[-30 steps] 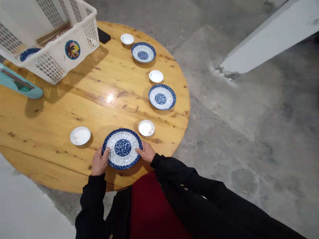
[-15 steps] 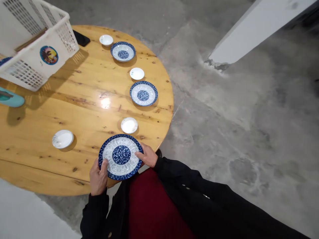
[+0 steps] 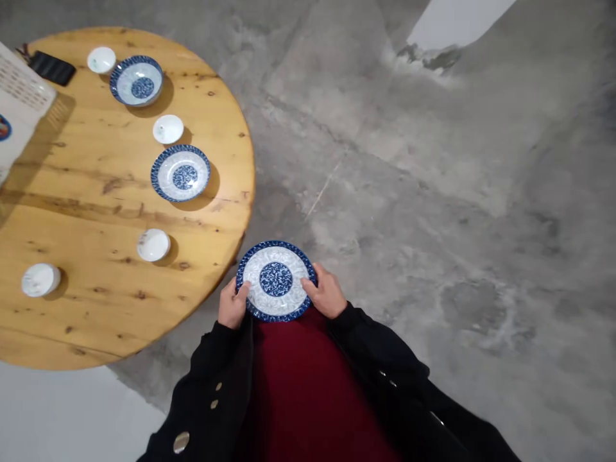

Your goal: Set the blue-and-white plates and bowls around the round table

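Observation:
A blue-and-white patterned plate [image 3: 276,280] is held level in front of my body, just off the table's right edge. My left hand [image 3: 233,303] grips its left rim with the thumb on top. On the opposite rim my right hand [image 3: 327,292] holds it the same way; the fingers underneath are hidden. To the left, on the wooden table [image 3: 106,212], a small white bowl [image 3: 153,245] is the nearest dish. Farther back are a blue-rimmed dish [image 3: 180,172] and another white bowl [image 3: 168,129].
A second blue-rimmed dish [image 3: 137,81] and a white bowl [image 3: 101,60] stand at the far side, near a black phone-like object [image 3: 52,67]. One more white bowl [image 3: 41,280] sits at left. A white plastic basket [image 3: 24,96] is cut off by the frame. A white pillar [image 3: 452,29] meets the concrete floor.
Both hands have carried the plate from over the table edge to beyond it, on the right. The view has shifted right, so the table and basket appear farther left.

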The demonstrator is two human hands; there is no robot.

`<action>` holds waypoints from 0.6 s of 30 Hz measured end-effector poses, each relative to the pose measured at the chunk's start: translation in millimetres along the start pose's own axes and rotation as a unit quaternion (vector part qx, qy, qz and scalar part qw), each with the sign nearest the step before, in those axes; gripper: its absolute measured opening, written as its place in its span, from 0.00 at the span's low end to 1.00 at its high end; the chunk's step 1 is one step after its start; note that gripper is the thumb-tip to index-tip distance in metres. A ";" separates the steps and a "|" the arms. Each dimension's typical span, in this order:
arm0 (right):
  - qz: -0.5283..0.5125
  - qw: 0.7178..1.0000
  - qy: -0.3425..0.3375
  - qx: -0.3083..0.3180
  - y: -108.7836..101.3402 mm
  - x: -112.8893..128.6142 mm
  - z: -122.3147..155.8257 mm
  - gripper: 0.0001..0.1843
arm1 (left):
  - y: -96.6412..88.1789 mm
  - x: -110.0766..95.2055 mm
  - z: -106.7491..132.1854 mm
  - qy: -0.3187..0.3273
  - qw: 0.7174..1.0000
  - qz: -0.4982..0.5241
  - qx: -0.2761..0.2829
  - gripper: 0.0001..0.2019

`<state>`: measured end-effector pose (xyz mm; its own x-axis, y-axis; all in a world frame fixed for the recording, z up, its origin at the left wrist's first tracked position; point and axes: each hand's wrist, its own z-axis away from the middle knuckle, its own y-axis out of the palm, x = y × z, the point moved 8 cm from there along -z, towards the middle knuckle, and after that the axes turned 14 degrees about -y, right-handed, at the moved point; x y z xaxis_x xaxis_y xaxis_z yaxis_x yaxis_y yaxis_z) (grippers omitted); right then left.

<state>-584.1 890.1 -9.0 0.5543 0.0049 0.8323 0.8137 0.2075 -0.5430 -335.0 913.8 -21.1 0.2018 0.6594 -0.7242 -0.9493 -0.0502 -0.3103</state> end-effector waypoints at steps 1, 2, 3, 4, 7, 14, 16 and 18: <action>-0.004 1.000 0.007 -0.015 -14.9 -9.2 5.2 0.09 | 15.7 -10.2 -1.3 0.011 1.000 -0.025 0.012 0.17; -0.009 0.999 0.013 -0.030 -27.7 -16.3 8.7 0.10 | 28.1 -20.9 -2.7 0.024 0.998 -0.049 0.017 0.15; -0.013 0.999 0.016 -0.043 -38.5 -21.7 10.4 0.10 | 37.8 -31.4 -4.2 0.036 0.997 -0.068 0.018 0.15; -0.017 0.998 0.018 -0.054 -47.5 -25.4 10.1 0.11 | 45.3 -41.3 -5.8 0.046 0.996 -0.080 0.016 0.14; -0.021 0.997 0.016 -0.073 -65.7 -29.5 -1.4 0.13 | 58.1 -63.8 -11.9 0.053 0.995 -0.088 0.007 0.13; -0.033 0.998 -0.023 -0.038 -79.6 -22.4 -74.3 0.15 | 51.3 -97.5 -39.5 0.041 0.996 -0.058 -0.051 0.14; -0.048 0.998 -0.033 -0.009 -75.1 -19.0 -105.3 0.15 | 43.2 -107.2 -52.7 0.043 0.996 -0.034 -0.063 0.14; -0.063 0.997 -0.046 0.019 -67.3 -11.9 -140.1 0.15 | 31.1 -117.7 -67.7 0.048 0.996 -0.007 -0.075 0.15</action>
<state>-621.0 739.0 2.0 0.4284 0.0665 0.9011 0.8672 0.2499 -0.4307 -371.9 783.8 12.8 0.2445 0.5864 -0.7722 -0.9006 -0.1577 -0.4049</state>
